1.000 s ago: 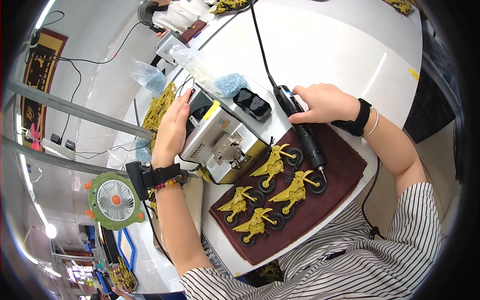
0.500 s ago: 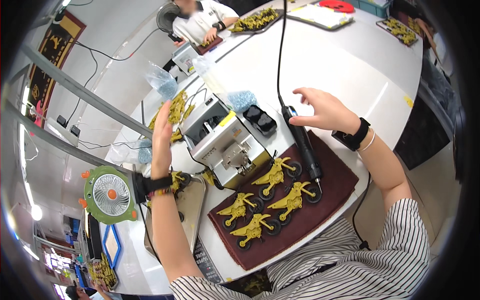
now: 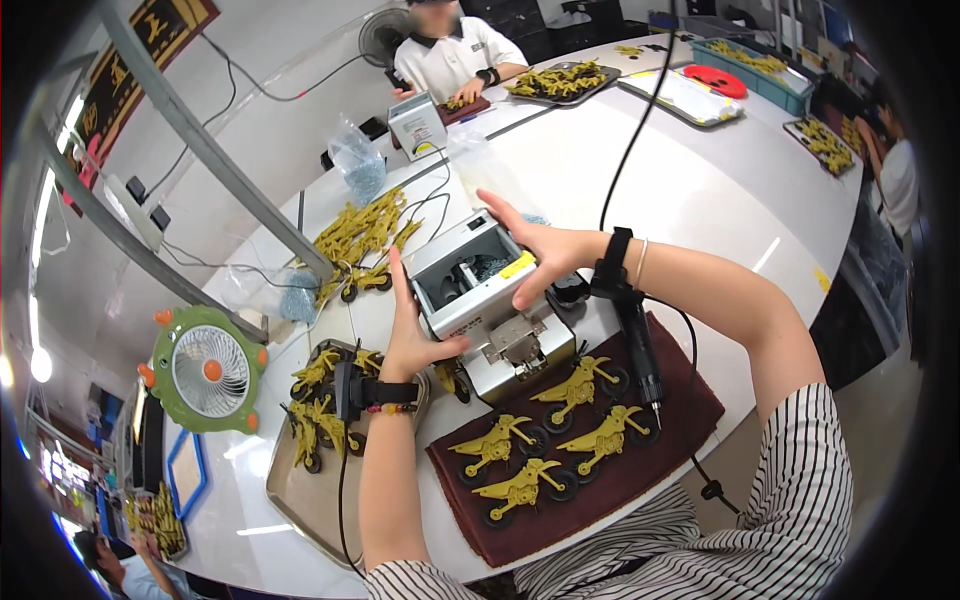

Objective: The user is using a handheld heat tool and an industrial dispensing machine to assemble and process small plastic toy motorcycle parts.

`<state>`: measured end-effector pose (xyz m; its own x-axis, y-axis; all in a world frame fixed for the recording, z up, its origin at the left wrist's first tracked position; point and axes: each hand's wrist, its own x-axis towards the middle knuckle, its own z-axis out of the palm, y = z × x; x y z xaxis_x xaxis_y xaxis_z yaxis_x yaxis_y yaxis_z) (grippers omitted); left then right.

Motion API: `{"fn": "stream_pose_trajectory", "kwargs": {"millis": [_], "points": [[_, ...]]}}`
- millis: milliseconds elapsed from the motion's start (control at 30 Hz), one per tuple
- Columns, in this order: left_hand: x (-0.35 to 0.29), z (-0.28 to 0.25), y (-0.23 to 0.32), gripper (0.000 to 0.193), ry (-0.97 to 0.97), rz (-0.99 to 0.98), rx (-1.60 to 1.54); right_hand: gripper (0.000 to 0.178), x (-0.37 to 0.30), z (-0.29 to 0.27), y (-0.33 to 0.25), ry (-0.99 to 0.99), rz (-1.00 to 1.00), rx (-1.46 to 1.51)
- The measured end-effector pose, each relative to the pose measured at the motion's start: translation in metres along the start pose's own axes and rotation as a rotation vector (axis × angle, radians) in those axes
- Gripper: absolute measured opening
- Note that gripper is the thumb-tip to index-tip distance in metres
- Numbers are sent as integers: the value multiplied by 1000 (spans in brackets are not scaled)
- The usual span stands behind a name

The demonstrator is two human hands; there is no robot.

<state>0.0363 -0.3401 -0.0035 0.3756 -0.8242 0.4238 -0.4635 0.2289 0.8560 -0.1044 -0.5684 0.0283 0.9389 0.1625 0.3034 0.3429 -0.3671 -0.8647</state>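
A grey metal screw feeder [image 3: 468, 318], its open tray holding small screws, stands at the back edge of a dark red mat [image 3: 685, 400]. My left hand [image 3: 412, 340] is against its left side, thumb toward the front. My right hand [image 3: 555, 258] clasps its right side, thumb on the front face and fingers over the far edge. An electric screwdriver [image 3: 642, 350] hangs on its cable below my right wrist, bit pointing down. Several yellow toy motorcycles [image 3: 580, 390] with black wheels lie on the mat.
On the left are a metal tray [image 3: 285, 490] with more toy motorcycles and a green fan [image 3: 210, 370]. Yellow parts [image 3: 365, 230] and bags of small pieces [image 3: 360, 165] lie behind. Across the table a co-worker [image 3: 460, 55] sits near a loaded tray [image 3: 560, 82].
Both hands have come inward from either side of the screw feeder and now grasp it. The view has shifted, bringing more of the far table and the left tray into sight.
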Motion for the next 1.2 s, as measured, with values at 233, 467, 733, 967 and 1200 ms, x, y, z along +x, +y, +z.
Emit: {"fn": "stream_pose_trajectory", "kwargs": {"millis": [233, 467, 733, 967, 1200], "points": [[0, 0, -2, 140, 19, 13, -65, 140, -1, -2, -1, -102, -82, -73], [-7, -4, 8, 147, -22, -116, 23, 126, -2, -11, -4, -147, -9, -245], [-14, -12, 1, 151, -84, -291, -49, 48, 9, -33, -34, -57, -408, -640], [-2, -16, 9, 160, -149, -183, 140, 54, 41, -30, -47, -429, -285, -710], [-9, -10, 8, 133, -47, -172, 8, 24, 50, -17, -47, -318, -277, -659]]}}
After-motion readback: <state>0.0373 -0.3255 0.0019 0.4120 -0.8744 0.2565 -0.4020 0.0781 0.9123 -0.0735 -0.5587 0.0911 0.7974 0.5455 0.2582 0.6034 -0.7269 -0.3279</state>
